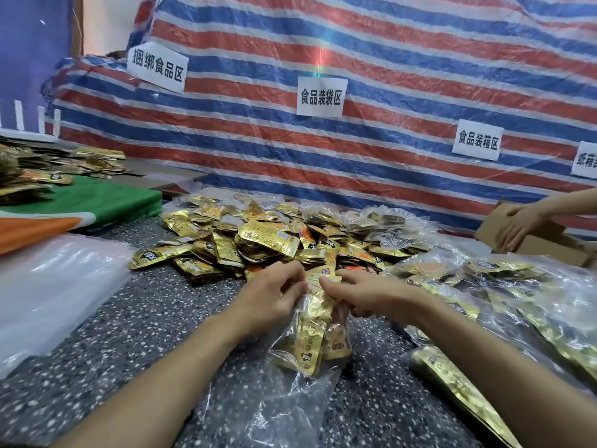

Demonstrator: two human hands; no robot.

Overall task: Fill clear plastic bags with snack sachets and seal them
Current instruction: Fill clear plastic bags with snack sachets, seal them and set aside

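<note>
Item under work: one clear plastic bag (277, 412), lying on the near centre of the table (135, 334) with its mouth pointing far and its closed end near. It holds a bundle of gold sachets (310, 337) packed in its far half; the near half is slack, empty film.

Left hand (274, 295): fingers curled, pinching the left side of the bag's mouth. Right hand (368, 295): fingers curled, gripping the right side of the mouth. The two hands are close together with the opening between them. Whether the topmost sachet at the mouth is fully inside cannot be told.

Assessed step: loading looks finished or nearly so for this bag, and the mouth is being gathered ahead of sealing. No seal is visible yet.

Next move calls for: settling the sachets toward the closed end so the mouth film lies free and flat, then closing it evenly. Film trapped over a sachet edge would likely spoil the seal.

Surroundings: loose sachet pile (258, 234) just beyond the hands; filled bags (491, 286) to the right; a stack of empty bags (48, 286) at near left; a green cloth (97, 202) at far left. At far right another person's hand (520, 227) rests on a cardboard box (546, 244). A striped tarpaulin (387, 43) with paper labels (321, 97) backs the table.
</note>
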